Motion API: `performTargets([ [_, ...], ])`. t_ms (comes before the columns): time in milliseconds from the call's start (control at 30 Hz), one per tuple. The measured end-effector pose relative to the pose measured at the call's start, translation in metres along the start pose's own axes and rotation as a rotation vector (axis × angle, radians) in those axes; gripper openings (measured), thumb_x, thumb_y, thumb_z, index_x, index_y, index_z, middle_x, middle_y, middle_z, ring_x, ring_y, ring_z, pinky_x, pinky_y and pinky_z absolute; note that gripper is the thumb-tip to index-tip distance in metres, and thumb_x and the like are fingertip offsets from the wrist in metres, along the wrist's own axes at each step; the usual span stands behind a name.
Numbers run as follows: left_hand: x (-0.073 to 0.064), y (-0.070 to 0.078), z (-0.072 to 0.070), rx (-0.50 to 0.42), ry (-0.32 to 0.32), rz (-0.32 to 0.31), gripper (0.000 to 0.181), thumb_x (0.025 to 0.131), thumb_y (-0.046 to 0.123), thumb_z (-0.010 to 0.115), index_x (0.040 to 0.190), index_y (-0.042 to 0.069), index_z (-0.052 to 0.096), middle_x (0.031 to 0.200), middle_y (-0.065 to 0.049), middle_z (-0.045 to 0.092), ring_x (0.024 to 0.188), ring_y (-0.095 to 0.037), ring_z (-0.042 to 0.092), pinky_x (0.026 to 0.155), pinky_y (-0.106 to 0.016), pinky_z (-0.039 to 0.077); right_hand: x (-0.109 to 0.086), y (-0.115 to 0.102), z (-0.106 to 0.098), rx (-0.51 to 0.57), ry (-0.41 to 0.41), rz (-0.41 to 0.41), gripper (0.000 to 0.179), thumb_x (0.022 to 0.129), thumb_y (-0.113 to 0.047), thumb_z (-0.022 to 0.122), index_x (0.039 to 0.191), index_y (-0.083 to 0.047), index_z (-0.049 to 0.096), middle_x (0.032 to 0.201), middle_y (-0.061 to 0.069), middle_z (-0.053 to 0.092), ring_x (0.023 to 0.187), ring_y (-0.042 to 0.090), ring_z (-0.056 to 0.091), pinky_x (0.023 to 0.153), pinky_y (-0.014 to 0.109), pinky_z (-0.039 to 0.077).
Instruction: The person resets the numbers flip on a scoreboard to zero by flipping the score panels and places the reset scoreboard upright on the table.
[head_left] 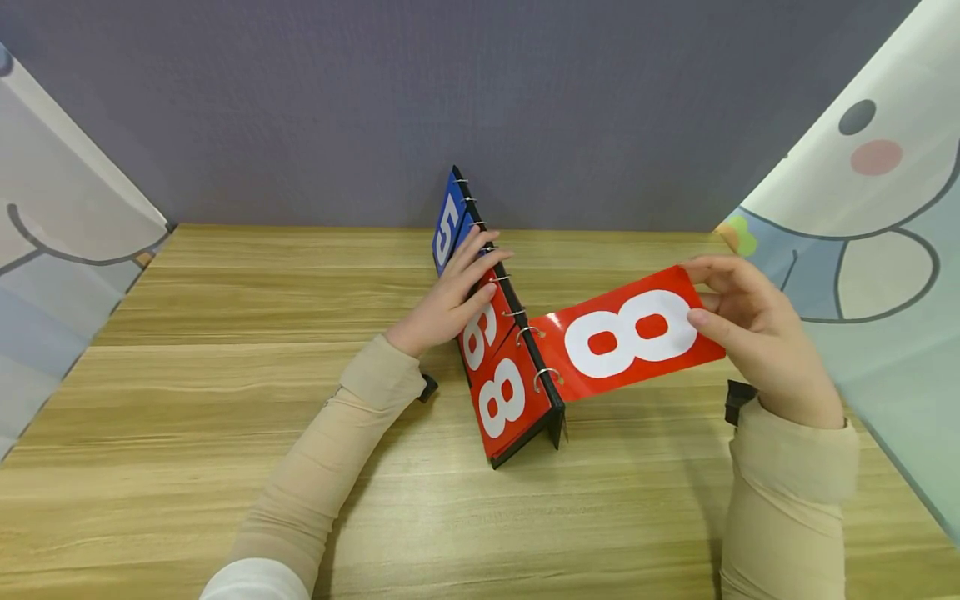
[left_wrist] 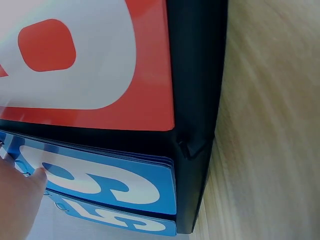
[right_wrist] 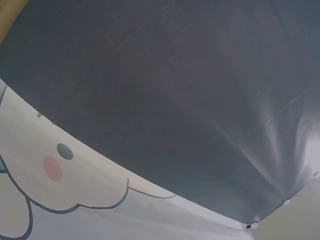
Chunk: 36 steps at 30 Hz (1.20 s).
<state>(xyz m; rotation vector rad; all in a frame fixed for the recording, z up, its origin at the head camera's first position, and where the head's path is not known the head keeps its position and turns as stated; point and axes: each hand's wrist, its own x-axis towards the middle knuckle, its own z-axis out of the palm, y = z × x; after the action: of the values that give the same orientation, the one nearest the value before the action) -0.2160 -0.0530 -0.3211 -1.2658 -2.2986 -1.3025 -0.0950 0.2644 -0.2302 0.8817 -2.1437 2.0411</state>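
Observation:
A flip scoreboard (head_left: 537,354) with a black frame and metal rings stands like a tent on the table. My left hand (head_left: 450,304) rests over its top edge, fingers fairly straight across the rings. In the left wrist view, part of that hand (left_wrist: 20,200) lies against the blue number cards (left_wrist: 100,177). My right hand (head_left: 757,325) pinches the outer end of a red number card (head_left: 551,354) showing an 8, swung out to the right and still on its rings. Another red 8 card (head_left: 483,429) lies on the left face. The right wrist view does not show the hand.
The scoreboard stands on a wood-grain table (head_left: 187,375). Behind the table rises a dark grey backdrop (head_left: 337,108). Cartoon-printed sheets border both sides, such as the right one (head_left: 900,250).

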Motion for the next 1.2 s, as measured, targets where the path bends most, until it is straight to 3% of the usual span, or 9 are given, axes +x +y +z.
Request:
performTargets([
  [167,0.000,0.000,0.000,0.002,-0.002,-0.003,0.065,0.097,0.053,0.026,0.141,0.007,0.042,0.155,-0.011,0.020,0.148,-0.022,-0.005,0.117,-0.050,0.003,-0.002,-0.007,0.008,-0.050,0.050,0.000,0.052,0.087,0.021,0.039,0.135,0.004,0.044,0.119,0.007,0.057,0.100,0.017,0.056,0.076,0.019,0.053],
  [267,0.001,0.000,0.000,0.000,-0.005,-0.003,0.066,0.097,0.054,0.026,0.141,0.007,0.041,0.155,-0.012,0.020,0.148,-0.022,-0.006,0.117,-0.050,0.003,-0.004,-0.010,0.013,-0.057,0.071,-0.045,0.055,0.085,0.021,0.040,0.137,0.007,0.042,0.123,0.010,0.057,0.106,0.019,0.054,0.079,0.019,0.052],
  [400,0.001,0.001,0.000,0.000,-0.007,-0.001,0.067,0.097,0.055,0.025,0.141,0.007,0.041,0.154,-0.012,0.020,0.148,-0.022,-0.006,0.117,-0.050,0.003,-0.004,-0.009,0.019,0.023,0.054,-0.148,0.062,0.080,0.025,0.042,0.140,0.008,0.038,0.131,0.015,0.052,0.110,0.022,0.052,0.078,0.022,0.054],
  [500,0.002,0.000,0.000,0.000,-0.003,0.002,0.068,0.097,0.055,0.025,0.140,0.006,0.042,0.154,-0.012,0.020,0.148,-0.022,-0.006,0.117,-0.050,0.003,-0.002,-0.010,0.027,0.066,0.054,-0.187,0.065,0.080,0.027,0.045,0.141,0.007,0.036,0.135,0.016,0.048,0.110,0.023,0.052,0.074,0.024,0.056],
  [633,0.001,0.000,0.001,-0.004,-0.001,0.002,0.066,0.097,0.054,0.025,0.140,0.007,0.042,0.154,-0.012,0.020,0.148,-0.022,-0.006,0.117,-0.050,0.003,0.001,-0.010,0.042,0.024,0.093,-0.225,0.068,0.080,0.023,0.053,0.143,0.004,0.036,0.134,0.015,0.046,0.091,0.018,0.057,0.062,0.018,0.053],
  [733,0.001,0.000,0.000,-0.007,-0.004,-0.002,0.066,0.097,0.054,0.026,0.141,0.007,0.041,0.155,-0.011,0.020,0.147,-0.021,-0.006,0.117,-0.050,0.003,0.001,-0.009,0.055,-0.016,0.114,-0.241,0.070,0.082,0.017,0.058,0.145,0.000,0.032,0.130,0.014,0.047,0.094,0.019,0.056,0.065,0.017,0.053],
  [833,0.001,0.000,0.000,-0.007,-0.007,-0.005,0.068,0.097,0.055,0.025,0.141,0.006,0.041,0.155,-0.011,0.019,0.147,-0.021,-0.007,0.117,-0.051,0.003,0.001,-0.007,0.067,-0.048,0.087,-0.277,0.072,0.084,0.010,0.062,0.147,0.001,0.027,0.128,0.015,0.049,0.113,0.025,0.050,0.080,0.024,0.054],
  [1033,0.000,-0.001,0.000,-0.004,-0.009,-0.012,0.066,0.097,0.054,0.025,0.142,0.007,0.041,0.155,-0.010,0.019,0.147,-0.020,-0.007,0.117,-0.051,0.003,0.005,-0.002,0.084,-0.247,-0.020,-0.331,0.057,0.086,-0.008,0.068,0.129,0.016,0.040,0.120,0.008,0.056,0.102,0.016,0.060,0.083,0.021,0.053],
  [1200,0.000,-0.002,0.001,0.005,-0.008,-0.008,0.066,0.097,0.054,0.025,0.142,0.008,0.040,0.155,-0.010,0.019,0.147,-0.020,-0.007,0.117,-0.050,0.004,0.009,0.005,0.092,-0.481,-0.055,-0.335,0.057,0.088,-0.025,0.066,0.127,0.011,0.047,0.116,0.009,0.061,0.099,0.010,0.062,0.084,0.018,0.051],
])
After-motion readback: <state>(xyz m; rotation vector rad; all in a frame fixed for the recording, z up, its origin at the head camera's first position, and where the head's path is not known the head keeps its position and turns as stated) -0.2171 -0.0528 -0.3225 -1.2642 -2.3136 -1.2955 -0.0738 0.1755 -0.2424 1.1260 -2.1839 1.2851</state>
